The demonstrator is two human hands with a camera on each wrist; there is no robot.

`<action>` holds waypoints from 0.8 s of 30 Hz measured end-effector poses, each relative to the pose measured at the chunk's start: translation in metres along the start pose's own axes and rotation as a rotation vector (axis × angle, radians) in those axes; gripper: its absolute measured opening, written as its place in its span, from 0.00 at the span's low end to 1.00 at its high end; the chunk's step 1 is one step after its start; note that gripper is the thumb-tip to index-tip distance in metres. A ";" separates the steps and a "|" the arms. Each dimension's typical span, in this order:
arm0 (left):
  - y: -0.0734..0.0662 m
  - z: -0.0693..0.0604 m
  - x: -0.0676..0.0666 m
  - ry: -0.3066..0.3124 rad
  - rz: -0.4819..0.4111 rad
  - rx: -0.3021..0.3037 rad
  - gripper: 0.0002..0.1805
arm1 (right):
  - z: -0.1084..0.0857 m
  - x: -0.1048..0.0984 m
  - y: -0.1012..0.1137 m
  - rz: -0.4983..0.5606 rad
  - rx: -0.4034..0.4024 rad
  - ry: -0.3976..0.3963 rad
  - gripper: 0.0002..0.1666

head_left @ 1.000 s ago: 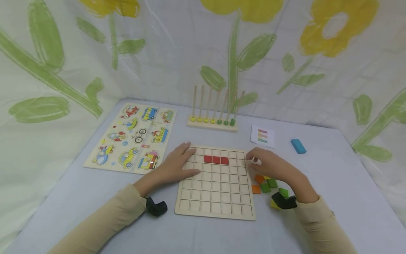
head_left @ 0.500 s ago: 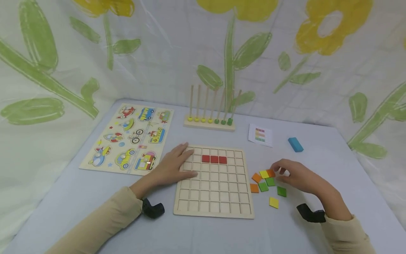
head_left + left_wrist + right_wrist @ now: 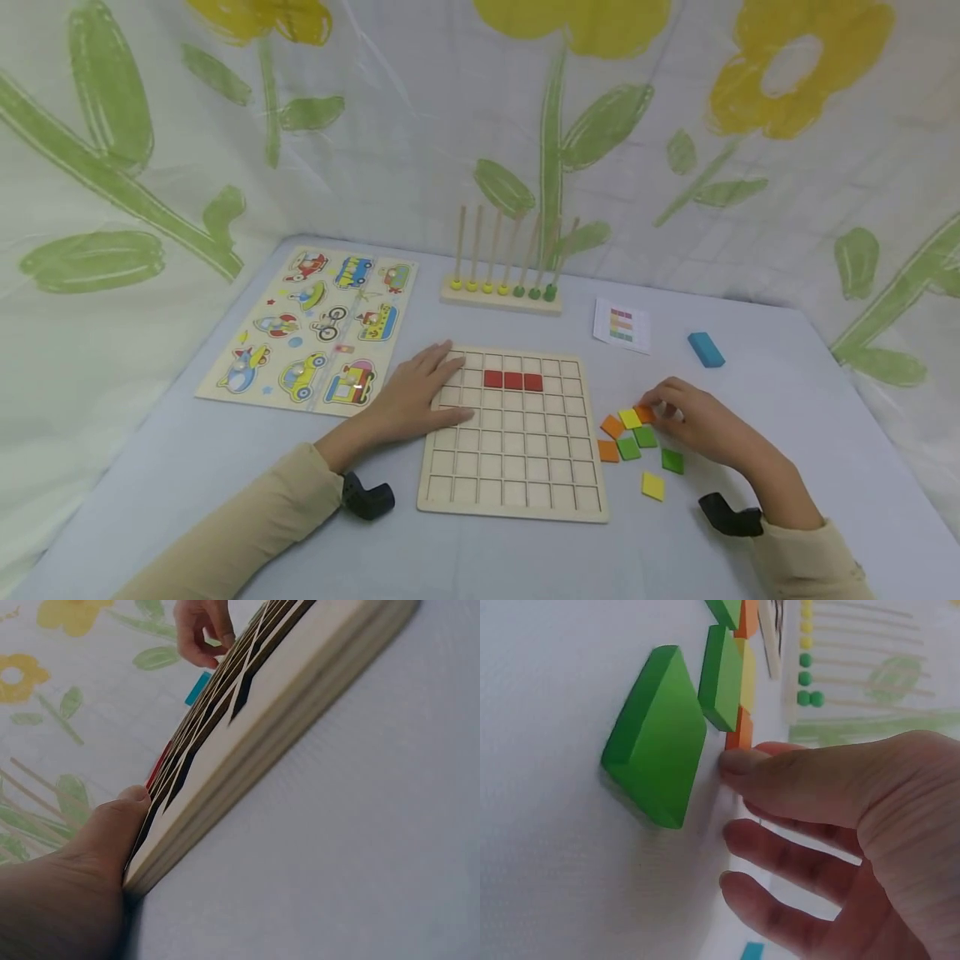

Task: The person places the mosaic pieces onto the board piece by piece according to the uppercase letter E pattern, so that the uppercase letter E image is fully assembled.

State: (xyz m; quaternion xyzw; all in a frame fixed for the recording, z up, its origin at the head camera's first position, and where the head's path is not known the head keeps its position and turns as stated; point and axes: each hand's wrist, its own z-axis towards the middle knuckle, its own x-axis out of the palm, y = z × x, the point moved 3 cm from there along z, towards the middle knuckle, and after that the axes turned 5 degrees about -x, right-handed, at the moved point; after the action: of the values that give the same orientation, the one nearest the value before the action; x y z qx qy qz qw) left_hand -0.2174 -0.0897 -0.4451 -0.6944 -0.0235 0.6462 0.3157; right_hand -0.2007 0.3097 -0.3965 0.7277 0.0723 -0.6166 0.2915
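Observation:
My left hand (image 3: 411, 398) rests on the left edge of a wooden grid board (image 3: 513, 510), fingers spread, thumb on the squares. Three red tiles (image 3: 513, 381) sit side by side in the board's second row. To the right of the board, my right hand (image 3: 701, 419) pinches an orange tile (image 3: 645, 414) between thumb and forefinger; the other fingers are loosely bent. A yellow tile (image 3: 630, 418) lies against that orange tile. Several loose tiles lie close by, among them a green tile (image 3: 660, 742) nearest the right wrist camera.
A vehicle puzzle board (image 3: 307, 329) lies at the left. Behind the grid board stands a peg rack (image 3: 501, 303) with yellow and green beads. A pattern card (image 3: 622, 325) and a blue block (image 3: 706, 350) lie at the back right.
My right hand has moved from the board's right edge rightward and toward me to the loose tiles, where it takes hold of the orange one. The left hand stays on the board.

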 end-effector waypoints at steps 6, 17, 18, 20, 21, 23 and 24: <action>-0.001 -0.001 -0.001 -0.003 0.004 -0.002 0.46 | 0.000 0.002 0.000 -0.008 0.010 -0.003 0.16; -0.003 -0.002 -0.002 -0.002 0.005 0.009 0.46 | 0.013 -0.007 0.015 -0.017 0.021 -0.039 0.15; -0.002 -0.002 -0.002 -0.001 0.005 0.008 0.46 | 0.016 -0.006 0.020 -0.007 0.014 -0.040 0.15; -0.002 -0.002 -0.002 -0.003 0.006 0.008 0.45 | 0.023 -0.005 0.031 0.009 -0.002 -0.034 0.14; -0.002 -0.002 -0.002 -0.005 0.006 0.010 0.45 | 0.027 -0.004 0.038 0.021 -0.025 -0.031 0.14; -0.002 -0.001 -0.001 -0.009 0.008 0.013 0.45 | 0.036 -0.002 0.053 0.034 -0.064 -0.013 0.14; -0.002 -0.001 -0.001 -0.011 0.010 0.015 0.45 | 0.040 -0.001 0.061 0.038 -0.086 -0.007 0.14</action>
State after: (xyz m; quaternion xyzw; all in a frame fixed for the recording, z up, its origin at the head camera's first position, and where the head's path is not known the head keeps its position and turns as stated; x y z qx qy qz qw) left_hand -0.2158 -0.0894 -0.4433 -0.6887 -0.0168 0.6517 0.3174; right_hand -0.2073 0.2397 -0.3776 0.7137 0.0839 -0.6097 0.3345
